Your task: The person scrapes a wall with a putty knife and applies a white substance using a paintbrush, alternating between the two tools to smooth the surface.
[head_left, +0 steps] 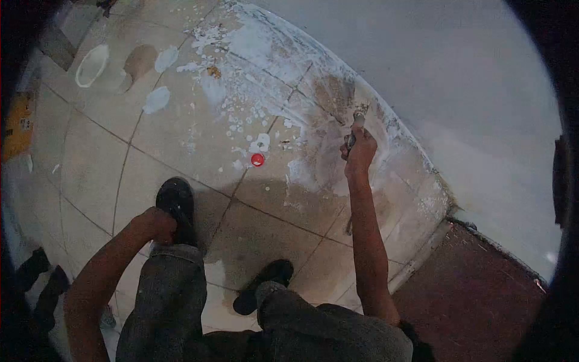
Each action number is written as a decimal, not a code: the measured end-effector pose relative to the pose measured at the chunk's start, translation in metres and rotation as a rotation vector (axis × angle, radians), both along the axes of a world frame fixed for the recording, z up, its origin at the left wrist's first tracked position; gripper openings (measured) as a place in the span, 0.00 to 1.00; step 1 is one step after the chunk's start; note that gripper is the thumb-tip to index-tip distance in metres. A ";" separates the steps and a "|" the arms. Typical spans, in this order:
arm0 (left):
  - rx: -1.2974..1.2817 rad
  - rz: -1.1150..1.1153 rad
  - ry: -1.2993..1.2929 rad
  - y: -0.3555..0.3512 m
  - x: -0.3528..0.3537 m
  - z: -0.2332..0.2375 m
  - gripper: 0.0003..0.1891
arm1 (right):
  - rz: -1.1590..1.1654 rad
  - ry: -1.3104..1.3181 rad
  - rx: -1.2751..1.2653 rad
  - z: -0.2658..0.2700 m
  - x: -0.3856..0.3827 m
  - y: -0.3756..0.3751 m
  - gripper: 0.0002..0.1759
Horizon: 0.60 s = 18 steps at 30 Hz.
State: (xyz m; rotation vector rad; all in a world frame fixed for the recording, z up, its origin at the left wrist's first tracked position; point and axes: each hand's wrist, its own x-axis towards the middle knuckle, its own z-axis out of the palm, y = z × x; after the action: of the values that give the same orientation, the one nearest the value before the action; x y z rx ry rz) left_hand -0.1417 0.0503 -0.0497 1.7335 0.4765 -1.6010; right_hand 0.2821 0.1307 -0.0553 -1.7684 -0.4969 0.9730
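Note:
My right hand (362, 149) is stretched forward over the tiled floor (163, 142), close to the base of the pale wall (470, 78). Its fingers are wrapped round the handle of a small scraper (359, 116), whose end points at the white-smeared tiles along the wall. Dim light keeps the exact shape of its blade from showing. My left hand (158, 225) rests against my left leg, just beside the dark shoe (175, 202). Its fingers are bent in towards the leg and mostly hidden.
White paint splashes (247, 45) spread over the tiles along the wall. A red cap (258, 159) lies on the floor. A white oval rim (93, 66) and a yellow package (18, 125) are at the left. A reddish-brown surface (470, 289) begins at lower right.

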 end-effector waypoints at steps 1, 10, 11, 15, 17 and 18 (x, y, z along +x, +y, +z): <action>-0.003 0.001 -0.015 0.000 0.000 0.000 0.15 | 0.018 -0.032 -0.016 -0.002 0.003 0.000 0.10; 0.000 0.008 -0.016 -0.002 -0.004 -0.004 0.14 | 0.032 0.045 -0.092 0.010 0.018 0.047 0.12; 0.026 0.038 -0.042 -0.002 -0.004 -0.001 0.13 | 0.032 0.044 -0.093 0.011 0.016 0.044 0.12; -0.028 0.097 -0.063 0.009 0.000 0.013 0.13 | 0.012 -0.042 -0.031 0.018 0.003 0.026 0.12; 0.020 0.049 -0.059 0.003 0.000 0.012 0.14 | -0.043 -0.050 -0.013 0.017 0.000 0.024 0.12; 0.070 -0.001 -0.056 0.001 0.000 0.011 0.14 | -0.032 -0.109 -0.003 0.016 -0.001 0.023 0.09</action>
State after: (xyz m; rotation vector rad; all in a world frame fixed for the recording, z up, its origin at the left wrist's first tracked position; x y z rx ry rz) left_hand -0.1420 0.0509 -0.0382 1.8256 0.5097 -1.5491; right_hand 0.2812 0.1539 -0.0391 -1.8339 -0.5343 0.8587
